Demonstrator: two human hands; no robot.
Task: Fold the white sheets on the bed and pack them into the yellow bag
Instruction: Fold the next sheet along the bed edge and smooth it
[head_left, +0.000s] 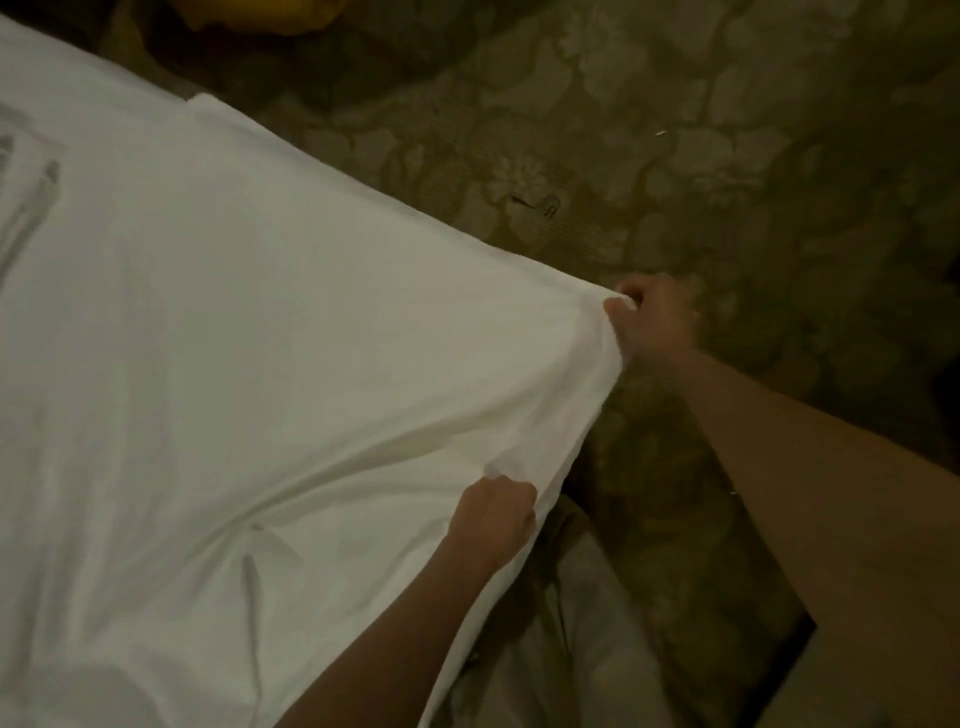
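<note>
The left hand (496, 512) grips the white sheet's (270, 322) edge — the right hand (652, 319) pinches its corner over patterned carpet (675, 130); yellow bag (260, 13) beyond.

The plain white cotton sheet (249, 322) fills the left of the frame; the olive-brown carpet (675, 156) bears pale leaf shapes; a blurred yellow fabric bag (260, 13), probably, sits at the top.

Dim, warm-tinted head view with no visible light source — the white sheet (249, 332) reads as the brightest area with soft grey fold shadows, the patterned carpet (701, 156) sinks into murky olive, and detail throughout is soft and slightly blurred, without glare.
</note>
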